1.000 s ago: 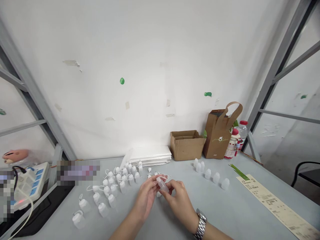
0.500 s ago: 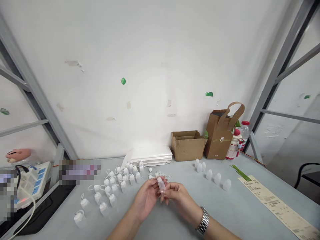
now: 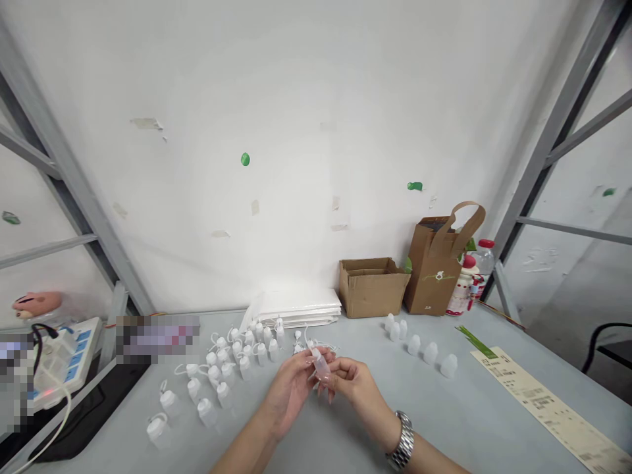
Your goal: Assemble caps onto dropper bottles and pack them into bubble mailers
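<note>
Both hands, left hand point(image 3: 291, 388) and right hand point(image 3: 356, 385), together, clamped on one small translucent bottle point(image 3: 320, 366) above the table point(image 3: 444, 408)

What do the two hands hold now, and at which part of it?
Both hands hold one small translucent bottle: the left hand and the right hand pinch its body with their fingertips, with the capped end above.

Head view, forward-down over table point(image 3: 444, 408)
</note>
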### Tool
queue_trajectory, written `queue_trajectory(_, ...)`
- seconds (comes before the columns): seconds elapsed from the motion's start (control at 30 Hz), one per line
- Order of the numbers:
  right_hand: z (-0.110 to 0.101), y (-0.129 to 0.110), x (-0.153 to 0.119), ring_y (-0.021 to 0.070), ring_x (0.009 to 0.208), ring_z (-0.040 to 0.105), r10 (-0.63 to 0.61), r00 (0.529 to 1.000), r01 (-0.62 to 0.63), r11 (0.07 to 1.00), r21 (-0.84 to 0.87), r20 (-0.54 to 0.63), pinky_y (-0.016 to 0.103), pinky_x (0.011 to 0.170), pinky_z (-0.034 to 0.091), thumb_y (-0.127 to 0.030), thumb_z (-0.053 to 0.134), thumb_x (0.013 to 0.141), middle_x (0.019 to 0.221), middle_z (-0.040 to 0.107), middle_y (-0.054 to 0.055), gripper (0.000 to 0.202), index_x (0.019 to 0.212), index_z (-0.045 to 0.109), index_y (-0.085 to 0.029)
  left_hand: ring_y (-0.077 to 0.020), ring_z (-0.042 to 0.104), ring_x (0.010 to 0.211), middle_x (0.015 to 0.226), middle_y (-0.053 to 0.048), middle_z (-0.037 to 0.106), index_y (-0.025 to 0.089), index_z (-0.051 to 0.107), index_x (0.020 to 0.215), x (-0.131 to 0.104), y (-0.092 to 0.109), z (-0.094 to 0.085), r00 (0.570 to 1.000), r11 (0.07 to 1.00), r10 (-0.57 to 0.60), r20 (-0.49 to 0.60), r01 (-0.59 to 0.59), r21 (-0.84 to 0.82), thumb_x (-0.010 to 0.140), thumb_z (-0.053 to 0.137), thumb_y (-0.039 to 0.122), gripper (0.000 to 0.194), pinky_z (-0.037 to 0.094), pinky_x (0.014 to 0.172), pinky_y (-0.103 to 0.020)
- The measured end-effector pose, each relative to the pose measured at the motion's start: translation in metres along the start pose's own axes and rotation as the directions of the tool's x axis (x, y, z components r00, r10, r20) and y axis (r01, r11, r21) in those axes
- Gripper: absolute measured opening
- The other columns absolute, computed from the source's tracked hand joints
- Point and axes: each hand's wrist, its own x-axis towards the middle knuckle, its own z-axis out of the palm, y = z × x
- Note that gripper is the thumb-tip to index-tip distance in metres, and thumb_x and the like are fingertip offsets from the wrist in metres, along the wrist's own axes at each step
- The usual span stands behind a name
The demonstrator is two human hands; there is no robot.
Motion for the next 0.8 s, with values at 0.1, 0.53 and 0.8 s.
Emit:
queue_trajectory(0.1,0.0017,0.0003,-0.0039,0.0136,0.052,0.051,-0.058,0.996,0.049,0.990,-0.132,-0.064,0.027,0.052,0.041,-0.046,0.073,0.057,0.056,0.061,0.001,0.032,0.059,0.063,-0.016,-0.0235,0.059,0.089,0.093,-0.010,0.066,0.013,0.067,0.089,0.0009,-0.0028,-0.0007,1.000,1.000,0.012,-0.011,-0.012,0.012,0.075,0.054,0.024,0.022,0.042,0.067,-0.029)
queue_trajectory(0.53,0.0010,0.0016,-0.0026,0.0106,0.051,0.047,0.010,0.997,-0.020,0.991,0.131,0.082,0.025,0.055,0.036,-0.037,0.070,0.066,0.055,0.059,0.002,0.026,0.057,0.063,-0.013,-0.0257,0.058,0.097,0.095,-0.011,0.069,0.013,0.069,0.089,0.0009,-0.0028,0.0026,0.999,0.993,0.012,-0.047,-0.006,0.118,0.077,0.054,0.030,0.025,0.045,0.075,-0.030)
queue_trajectory(0.8,-0.0005,0.0026,-0.0015,0.0099,0.052,0.047,0.027,0.987,-0.072,0.954,0.293,0.156,0.024,0.054,0.032,-0.032,0.069,0.066,0.056,0.059,0.004,0.025,0.055,0.064,-0.011,-0.0256,0.053,0.106,0.103,-0.011,0.068,0.011,0.067,0.098,0.0036,-0.0054,-0.0054,0.997,0.997,-0.070,-0.014,0.070,-0.033,0.078,0.047,0.027,0.032,0.041,0.085,-0.033)
